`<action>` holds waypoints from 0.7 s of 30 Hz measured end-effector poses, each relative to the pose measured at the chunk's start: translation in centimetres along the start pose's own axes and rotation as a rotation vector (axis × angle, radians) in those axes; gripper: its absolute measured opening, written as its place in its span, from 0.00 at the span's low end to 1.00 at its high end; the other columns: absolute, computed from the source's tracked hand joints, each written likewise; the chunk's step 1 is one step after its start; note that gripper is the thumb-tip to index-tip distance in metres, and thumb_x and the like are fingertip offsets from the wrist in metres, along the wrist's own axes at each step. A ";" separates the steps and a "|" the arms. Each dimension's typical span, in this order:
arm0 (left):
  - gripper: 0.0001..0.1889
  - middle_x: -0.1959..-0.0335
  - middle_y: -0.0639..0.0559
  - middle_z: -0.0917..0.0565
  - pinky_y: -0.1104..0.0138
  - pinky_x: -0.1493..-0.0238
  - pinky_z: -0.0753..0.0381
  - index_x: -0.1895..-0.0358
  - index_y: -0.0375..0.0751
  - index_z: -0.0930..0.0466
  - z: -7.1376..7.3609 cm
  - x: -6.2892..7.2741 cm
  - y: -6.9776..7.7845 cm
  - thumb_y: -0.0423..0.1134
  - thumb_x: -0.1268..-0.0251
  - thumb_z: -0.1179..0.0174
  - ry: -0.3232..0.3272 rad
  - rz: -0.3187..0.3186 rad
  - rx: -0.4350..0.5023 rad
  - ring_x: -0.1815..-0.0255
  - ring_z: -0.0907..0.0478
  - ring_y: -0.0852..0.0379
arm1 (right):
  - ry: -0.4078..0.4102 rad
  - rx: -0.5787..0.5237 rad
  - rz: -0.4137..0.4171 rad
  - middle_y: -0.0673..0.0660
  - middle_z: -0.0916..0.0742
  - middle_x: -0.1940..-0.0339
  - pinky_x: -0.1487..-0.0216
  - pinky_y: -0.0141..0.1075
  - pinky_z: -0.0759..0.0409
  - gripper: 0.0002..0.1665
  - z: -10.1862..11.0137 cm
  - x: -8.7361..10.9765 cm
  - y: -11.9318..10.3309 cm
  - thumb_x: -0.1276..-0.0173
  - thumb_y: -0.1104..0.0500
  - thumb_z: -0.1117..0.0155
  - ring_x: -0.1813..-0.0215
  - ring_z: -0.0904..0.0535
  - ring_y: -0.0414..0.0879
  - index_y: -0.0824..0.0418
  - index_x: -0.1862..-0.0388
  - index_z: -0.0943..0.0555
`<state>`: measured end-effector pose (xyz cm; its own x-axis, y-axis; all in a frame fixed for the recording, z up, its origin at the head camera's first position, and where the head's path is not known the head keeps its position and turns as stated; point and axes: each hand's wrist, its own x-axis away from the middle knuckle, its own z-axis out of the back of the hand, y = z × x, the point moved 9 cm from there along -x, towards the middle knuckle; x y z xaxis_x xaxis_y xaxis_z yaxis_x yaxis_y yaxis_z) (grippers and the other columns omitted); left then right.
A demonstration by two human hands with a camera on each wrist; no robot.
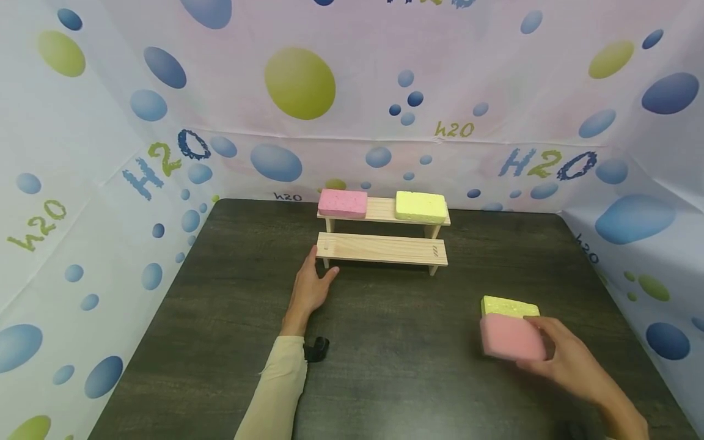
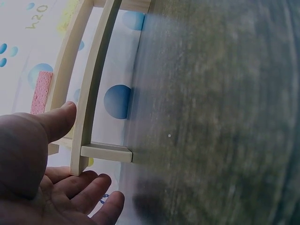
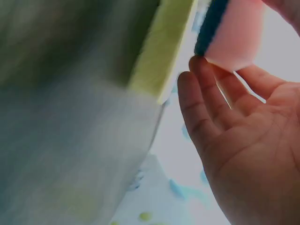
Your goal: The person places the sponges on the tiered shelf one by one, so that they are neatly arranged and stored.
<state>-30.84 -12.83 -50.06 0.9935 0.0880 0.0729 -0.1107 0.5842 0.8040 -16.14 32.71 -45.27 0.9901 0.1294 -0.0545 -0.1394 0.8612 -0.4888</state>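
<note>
Sponge [image 1: 511, 338], pink with a dark blue layer [image 3: 212, 26], pinched between thumb and fingers of the right hand [image 1: 571, 359], just in front of a yellow sponge [image 1: 510, 306] on the dark table [image 1: 385, 366]. Looks light, soft and springy, with little risk of breaking or slipping; probably dents under a hard squeeze, so best taken lightly by opposite edges. Left hand [image 1: 310, 290] spread, fingers mostly straight, at the left end of the lower wooden shelf [image 1: 379, 249]; whether truly touching, hard to say.
</note>
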 end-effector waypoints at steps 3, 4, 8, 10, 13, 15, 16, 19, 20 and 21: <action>0.42 0.23 0.40 0.44 0.46 0.27 0.41 0.22 0.44 0.53 0.0 0.0 0.0 0.51 0.32 0.41 -0.006 0.002 -0.002 0.24 0.42 0.41 | -0.036 -0.036 -0.002 0.66 0.25 0.43 0.64 0.35 0.19 0.51 0.3 -2.0 -1.7 0.51 0.45 0.21 0.53 0.19 0.50 0.69 0.35 0.32; 0.42 0.23 0.40 0.44 0.46 0.27 0.41 0.22 0.44 0.54 0.0 0.0 0.0 0.51 0.32 0.41 -0.008 0.000 -0.002 0.24 0.42 0.41 | -0.034 -0.047 0.007 0.67 0.25 0.42 0.63 0.39 0.17 0.51 0.4 -2.7 -2.3 0.49 0.46 0.21 0.52 0.19 0.56 0.70 0.34 0.33; 0.42 0.23 0.40 0.45 0.46 0.26 0.42 0.22 0.43 0.53 0.1 0.0 -0.1 0.50 0.32 0.41 -0.004 -0.004 0.009 0.24 0.43 0.41 | -0.003 -0.045 0.044 0.69 0.26 0.41 0.55 0.55 0.19 0.51 0.6 -5.8 -4.9 0.48 0.47 0.22 0.48 0.23 0.62 0.72 0.33 0.34; 0.42 0.23 0.40 0.45 0.46 0.26 0.42 0.22 0.42 0.54 0.2 0.0 -0.2 0.50 0.32 0.41 -0.003 -0.007 0.010 0.24 0.43 0.41 | 0.005 -0.036 0.047 0.68 0.27 0.41 0.51 0.58 0.21 0.51 0.4 -7.4 -6.0 0.47 0.48 0.22 0.48 0.24 0.61 0.71 0.33 0.34; 0.42 0.23 0.40 0.45 0.47 0.26 0.42 0.22 0.42 0.54 0.1 0.0 -0.3 0.50 0.32 0.41 -0.001 -0.009 0.005 0.24 0.44 0.41 | -0.005 -0.027 0.053 0.67 0.27 0.40 0.49 0.57 0.21 0.50 -0.5 -9.9 -7.8 0.47 0.49 0.23 0.47 0.26 0.59 0.69 0.32 0.35; 0.42 0.23 0.40 0.44 0.47 0.26 0.42 0.22 0.42 0.53 0.1 0.0 -0.2 0.50 0.32 0.41 0.004 -0.016 0.004 0.24 0.43 0.41 | -0.009 -0.029 0.070 0.66 0.27 0.39 0.49 0.55 0.22 0.49 -1.2 -11.5 -9.2 0.47 0.50 0.23 0.46 0.26 0.59 0.69 0.32 0.34; 0.42 0.23 0.40 0.44 0.47 0.26 0.42 0.22 0.42 0.53 0.2 0.0 -0.2 0.50 0.32 0.41 0.006 -0.019 0.004 0.24 0.43 0.41 | -0.012 -0.035 0.086 0.66 0.27 0.39 0.49 0.55 0.22 0.49 -1.6 -12.2 -10.0 0.47 0.50 0.22 0.46 0.26 0.59 0.69 0.32 0.34; 0.42 0.23 0.40 0.44 0.47 0.26 0.42 0.22 0.42 0.53 0.2 0.1 0.0 0.50 0.32 0.41 0.009 -0.024 0.004 0.24 0.43 0.41 | -0.023 -0.060 0.120 0.65 0.27 0.40 0.47 0.54 0.22 0.49 -2.8 -14.2 -12.2 0.48 0.50 0.22 0.46 0.25 0.58 0.69 0.32 0.33; 0.42 0.23 0.39 0.44 0.47 0.26 0.42 0.22 0.42 0.53 0.2 0.1 0.1 0.49 0.32 0.41 0.010 -0.028 0.005 0.24 0.43 0.40 | -0.028 -0.072 0.126 0.65 0.27 0.40 0.47 0.53 0.22 0.49 -3.2 -14.8 -12.9 0.48 0.50 0.22 0.46 0.25 0.58 0.68 0.32 0.33; 0.42 0.23 0.39 0.44 0.47 0.26 0.42 0.22 0.42 0.53 0.2 0.1 0.1 0.49 0.32 0.41 0.008 -0.027 0.005 0.24 0.43 0.40 | -0.034 -0.083 0.127 0.64 0.27 0.41 0.47 0.53 0.22 0.49 -3.5 -15.3 -13.5 0.48 0.49 0.22 0.46 0.25 0.57 0.68 0.32 0.33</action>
<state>-30.78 -12.88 -49.84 0.9958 0.0786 0.0471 -0.0842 0.5824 0.8085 -29.37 17.40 -40.93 0.9633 0.2524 -0.0919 -0.2604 0.7936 -0.5499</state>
